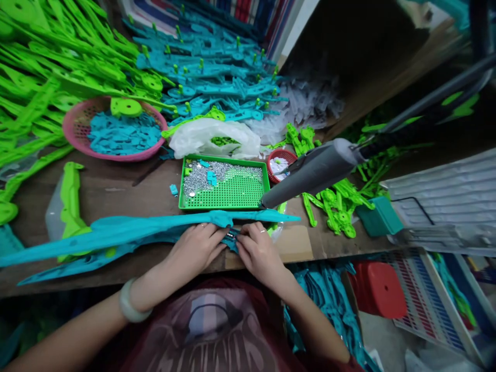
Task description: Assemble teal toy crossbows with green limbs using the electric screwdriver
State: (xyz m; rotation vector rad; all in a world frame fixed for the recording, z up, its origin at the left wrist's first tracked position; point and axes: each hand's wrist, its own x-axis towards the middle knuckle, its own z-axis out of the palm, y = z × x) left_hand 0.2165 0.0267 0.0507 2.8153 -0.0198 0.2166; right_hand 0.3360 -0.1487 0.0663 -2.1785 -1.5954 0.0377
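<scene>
A long teal plastic piece (147, 226) with a tapered, bow-like outline lies along the front of the workbench. My left hand (197, 247) is closed on it near its middle, fingers bent over the lower edge. Close by, my right hand (260, 252) pinches the same piece, its fingertips at a small opening where something dark and shiny shows between the hands. What that bit is, I cannot make out. Just beyond the piece stands a green perforated tray (220, 199) holding many small metal screws and a few teal bits.
A grey power screwdriver (318, 168) hangs in from the right, its tip near the tray's corner. A pink basket (116, 155) of teal parts stands left. Lime-green parts (34, 57) and teal parts (217, 77) are piled behind. A red stool (382, 289) is at lower right.
</scene>
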